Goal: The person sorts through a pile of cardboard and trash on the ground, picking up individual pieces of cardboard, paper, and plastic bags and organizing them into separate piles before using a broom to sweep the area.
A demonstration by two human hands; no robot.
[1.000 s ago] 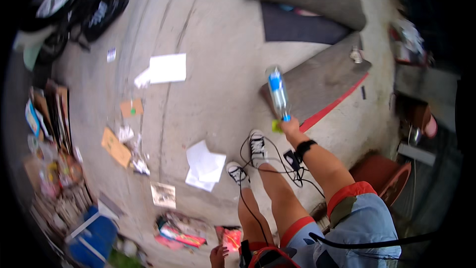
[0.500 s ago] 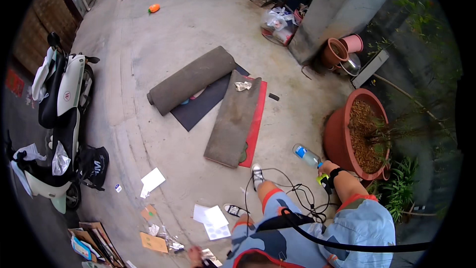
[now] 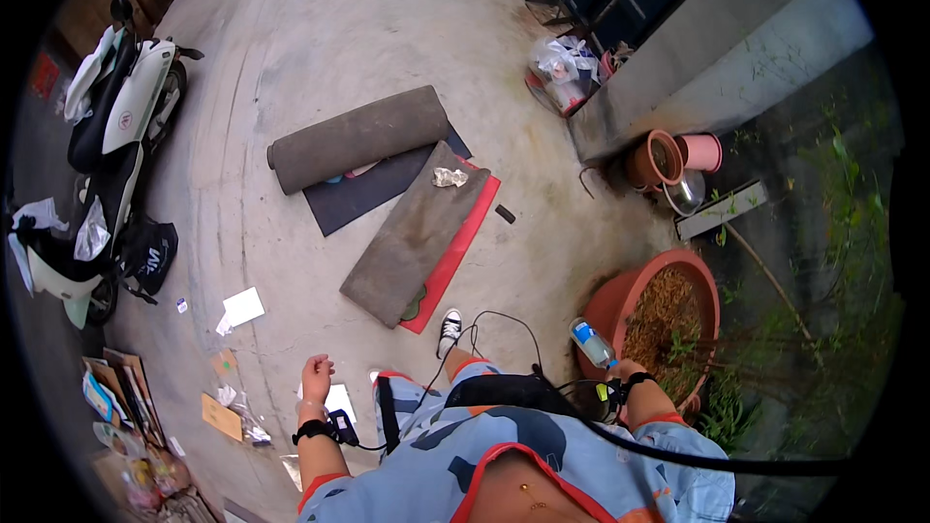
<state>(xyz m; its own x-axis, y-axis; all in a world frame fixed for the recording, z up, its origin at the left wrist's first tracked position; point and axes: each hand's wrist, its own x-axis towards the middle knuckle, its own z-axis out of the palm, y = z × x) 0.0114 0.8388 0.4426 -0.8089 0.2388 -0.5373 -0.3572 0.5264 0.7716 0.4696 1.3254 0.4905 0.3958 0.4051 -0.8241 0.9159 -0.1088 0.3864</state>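
By its blue-cap end, my right hand grips a clear plastic bottle with a blue label. The bottle points up and left beside a big reddish plant pot. My left hand hangs over the floor, fingers loosely bent and apart, with nothing in it. Below that hand, a white sheet of paper is partly covered by my wrist device. Ahead of my feet lie a rolled grey mat and a folded grey mat with a red side. Crumpled foil rests on the folded one.
A white scooter stands at the left. Flattened cardboard, a brown card and a paper sheet lie at lower left. Smaller pots sit by a pillar. A black cable crosses my body.
My left hand has come up and forward into fuller view. My right hand still holds the bottle, now closer against the big pot. The view has shifted and my feet have moved.
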